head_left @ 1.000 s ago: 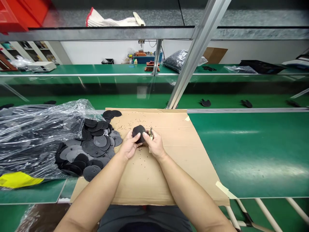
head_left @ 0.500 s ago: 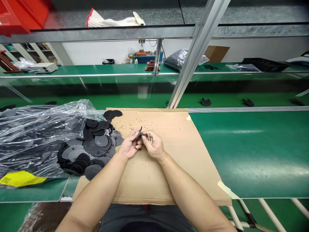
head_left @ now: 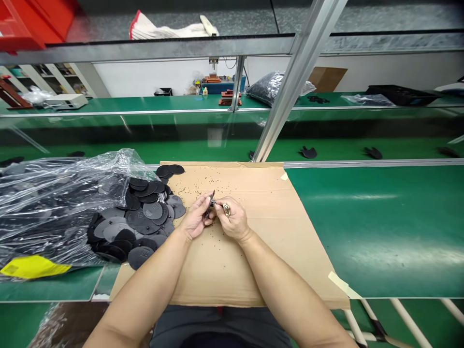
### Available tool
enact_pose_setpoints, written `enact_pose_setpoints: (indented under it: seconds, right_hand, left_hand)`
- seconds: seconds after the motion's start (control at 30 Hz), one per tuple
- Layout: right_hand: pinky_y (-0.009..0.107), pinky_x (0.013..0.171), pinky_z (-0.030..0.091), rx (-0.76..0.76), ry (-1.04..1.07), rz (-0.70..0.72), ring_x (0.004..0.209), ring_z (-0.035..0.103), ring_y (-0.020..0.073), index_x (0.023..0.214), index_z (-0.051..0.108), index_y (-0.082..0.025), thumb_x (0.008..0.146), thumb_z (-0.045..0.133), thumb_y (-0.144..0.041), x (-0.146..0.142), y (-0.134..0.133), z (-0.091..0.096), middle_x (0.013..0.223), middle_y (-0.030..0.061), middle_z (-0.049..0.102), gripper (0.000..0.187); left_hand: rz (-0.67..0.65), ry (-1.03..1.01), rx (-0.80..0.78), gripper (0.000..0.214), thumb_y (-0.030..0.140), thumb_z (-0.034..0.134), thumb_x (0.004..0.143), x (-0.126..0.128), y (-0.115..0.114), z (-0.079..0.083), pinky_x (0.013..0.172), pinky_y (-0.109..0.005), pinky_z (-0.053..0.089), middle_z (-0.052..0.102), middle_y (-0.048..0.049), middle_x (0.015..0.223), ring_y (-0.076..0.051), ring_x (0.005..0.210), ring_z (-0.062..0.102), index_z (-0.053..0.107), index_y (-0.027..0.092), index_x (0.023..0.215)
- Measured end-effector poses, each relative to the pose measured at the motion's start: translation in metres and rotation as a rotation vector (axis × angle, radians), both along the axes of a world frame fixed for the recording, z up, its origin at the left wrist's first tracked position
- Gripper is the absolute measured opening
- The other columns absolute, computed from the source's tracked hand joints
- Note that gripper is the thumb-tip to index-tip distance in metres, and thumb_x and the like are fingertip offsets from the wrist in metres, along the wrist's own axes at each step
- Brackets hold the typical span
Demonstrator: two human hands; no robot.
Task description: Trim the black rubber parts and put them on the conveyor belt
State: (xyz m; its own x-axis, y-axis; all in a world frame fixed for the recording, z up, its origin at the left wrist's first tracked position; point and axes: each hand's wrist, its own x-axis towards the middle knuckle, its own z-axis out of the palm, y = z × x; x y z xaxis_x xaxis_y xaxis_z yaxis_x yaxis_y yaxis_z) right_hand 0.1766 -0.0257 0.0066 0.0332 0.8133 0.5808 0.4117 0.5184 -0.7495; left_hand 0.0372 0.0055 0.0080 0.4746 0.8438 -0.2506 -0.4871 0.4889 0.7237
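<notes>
My left hand (head_left: 195, 220) pinches a thin black disc (head_left: 210, 203) that stands edge-on to the camera, over the middle of a brown cardboard sheet (head_left: 253, 251). My right hand (head_left: 235, 220) is closed round a small metal tool (head_left: 226, 209), and its tip meets the disc's edge. Both hands touch each other above the cardboard. A heap of similar black discs (head_left: 141, 222) spills from a clear plastic bag (head_left: 54, 203) just left of my left hand. Tiny dark specks (head_left: 203, 186) lie scattered on the cardboard.
The green bench (head_left: 380, 227) stretches to the right. A slanted aluminium post (head_left: 290, 87) rises behind the cardboard. A few black parts (head_left: 309, 153) lie on the belt beyond. A yellow label (head_left: 32, 266) sits at the bag's near edge. White gloves (head_left: 166, 29) rest on the upper shelf.
The disc, seen flat a second ago, has been turned edge-on between my hands. Both hands stay in the same spot over the cardboard.
</notes>
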Motion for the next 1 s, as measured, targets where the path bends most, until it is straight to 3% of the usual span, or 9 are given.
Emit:
enact_pose_setpoints:
  seconds: [0.13,0.3,0.4,0.5,0.57,0.67,0.83,0.93,1.0]
  right_hand:
    - [0.038,0.079,0.051,-0.005,0.042,0.018,0.074,0.061,0.0194,0.086,0.064,-0.023,0.088,0.053,-0.032,-0.001,0.0,-0.002,0.072,0.0039,0.065,0.015]
    - [0.038,0.082,0.05,-0.035,0.141,0.027,0.082,0.061,0.0198,0.093,0.064,-0.022,0.087,0.055,-0.031,-0.007,0.0,-0.004,0.086,0.006,0.065,0.014]
    - [0.036,0.081,0.05,-0.093,0.264,0.036,0.082,0.061,0.0194,0.095,0.064,-0.021,0.085,0.057,-0.033,-0.006,0.003,-0.007,0.09,0.0058,0.065,0.017]
    - [0.032,0.072,0.049,-0.142,0.448,-0.064,0.073,0.058,0.0164,0.097,0.062,-0.019,0.083,0.059,-0.038,0.0,0.012,-0.014,0.083,0.0037,0.063,0.023]
    - [0.03,0.069,0.047,-0.166,0.568,-0.189,0.068,0.055,0.0146,0.095,0.061,-0.018,0.081,0.06,-0.04,0.004,0.019,-0.018,0.078,0.0022,0.06,0.027]
    - [0.029,0.067,0.046,-0.199,0.686,-0.287,0.066,0.053,0.0141,0.092,0.061,-0.017,0.079,0.061,-0.042,0.009,0.027,-0.023,0.076,0.0015,0.059,0.028]
    - [0.03,0.072,0.047,-0.18,0.623,-0.26,0.071,0.057,0.0159,0.09,0.061,-0.018,0.08,0.06,-0.038,0.008,0.028,-0.022,0.079,0.0028,0.062,0.023]
    - [0.03,0.072,0.048,-0.193,0.614,-0.236,0.072,0.058,0.0163,0.09,0.061,-0.018,0.081,0.058,-0.036,0.006,0.026,-0.018,0.078,0.0031,0.062,0.02]
    - [0.03,0.072,0.048,-0.204,0.629,-0.237,0.072,0.059,0.0166,0.09,0.06,-0.018,0.082,0.058,-0.035,0.005,0.026,-0.016,0.077,0.0035,0.063,0.019]
  left_hand:
    - [0.023,0.051,0.059,0.057,0.042,0.079,0.065,0.002,-0.001,0.0,0.036,-0.014,0.026,0.052,0.0031,0.071,-0.005,0.05,0.045,0.057,0.019,0.112]
    - [0.117,0.035,0.077,0.056,0.039,0.08,0.065,0.003,0.001,-0.001,0.04,-0.016,0.034,0.055,0.0034,0.072,-0.006,0.051,0.047,0.055,0.021,0.112]
    - [0.204,0.033,0.098,0.059,0.028,0.083,0.059,0.003,0.004,-0.001,0.049,-0.018,0.043,0.063,-0.0006,0.089,-0.009,0.064,0.057,0.056,0.02,0.11]
    - [0.359,0.091,0.109,0.06,0.02,0.082,0.056,0.006,0.012,-0.001,0.065,-0.022,0.05,0.065,-0.0042,0.105,-0.014,0.085,0.063,0.057,0.02,0.109]
    - [0.476,0.194,0.117,0.055,0.02,0.08,0.056,0.008,0.023,0.002,0.071,-0.026,0.051,0.067,-0.0043,0.101,-0.016,0.086,0.064,0.059,0.02,0.107]
    - [0.577,0.507,0.276,0.045,0.018,0.075,0.06,0.007,0.054,0.013,0.078,-0.033,0.051,0.068,-0.0055,0.094,-0.02,0.085,0.065,0.063,0.018,0.103]
    - [0.554,1.34,0.935,0.036,0.017,0.06,0.073,-0.007,0.137,0.054,0.1,-0.043,0.039,0.064,-0.0124,0.11,-0.03,0.108,0.056,0.067,0.016,0.109]
    - [0.465,1.675,1.048,0.045,0.017,0.059,0.074,-0.002,0.18,0.072,0.102,-0.045,0.035,0.055,-0.0158,0.124,-0.033,0.118,0.047,0.061,0.016,0.119]
    - [0.377,1.778,1.067,0.053,0.023,0.063,0.073,0.017,0.197,0.072,0.099,-0.046,0.037,0.05,-0.0177,0.129,-0.035,0.119,0.045,0.057,0.016,0.125]
